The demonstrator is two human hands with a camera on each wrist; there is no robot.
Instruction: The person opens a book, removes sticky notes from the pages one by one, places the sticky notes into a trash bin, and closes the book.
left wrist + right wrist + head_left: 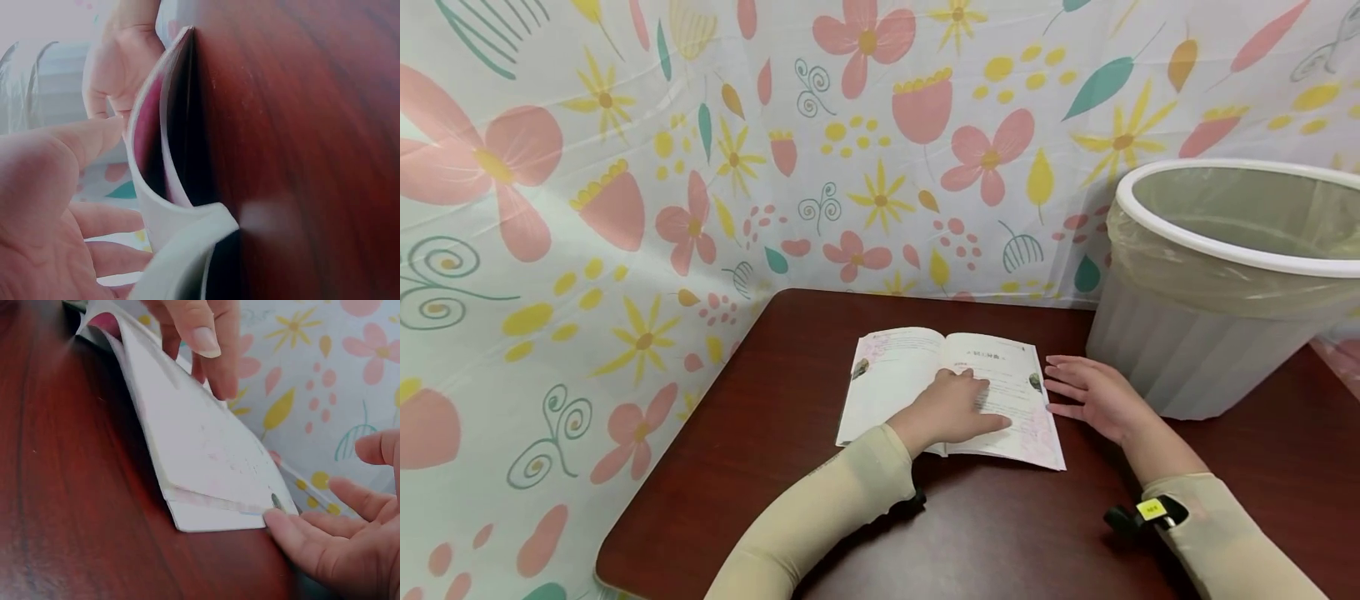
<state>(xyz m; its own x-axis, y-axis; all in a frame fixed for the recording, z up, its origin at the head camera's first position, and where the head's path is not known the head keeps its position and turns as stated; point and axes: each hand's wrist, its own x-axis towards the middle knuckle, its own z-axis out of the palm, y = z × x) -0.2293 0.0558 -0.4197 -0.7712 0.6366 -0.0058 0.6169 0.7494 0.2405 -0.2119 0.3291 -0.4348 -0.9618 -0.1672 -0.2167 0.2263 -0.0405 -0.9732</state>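
Observation:
An open book [895,375] lies on the dark red-brown table, its pages printed with text and pink floral corners. My left hand [951,407] is over the right page near the middle fold, fingers spread and touching the paper. At the book's right edge is my right hand [1101,398], fingers extended toward the page edge. In the right wrist view the right thumb [290,534] touches the outer edge of the pages [206,450]. From the left wrist view, the lower edge of the book [147,206] shows pages arching up beside the left hand [37,212].
A grey waste bin [1180,333] with a white rim and clear liner stands on the table to the right. Behind the table [737,467] hangs a floral cloth [880,150], which also covers the left side. Wrist straps sit on both sleeved arms.

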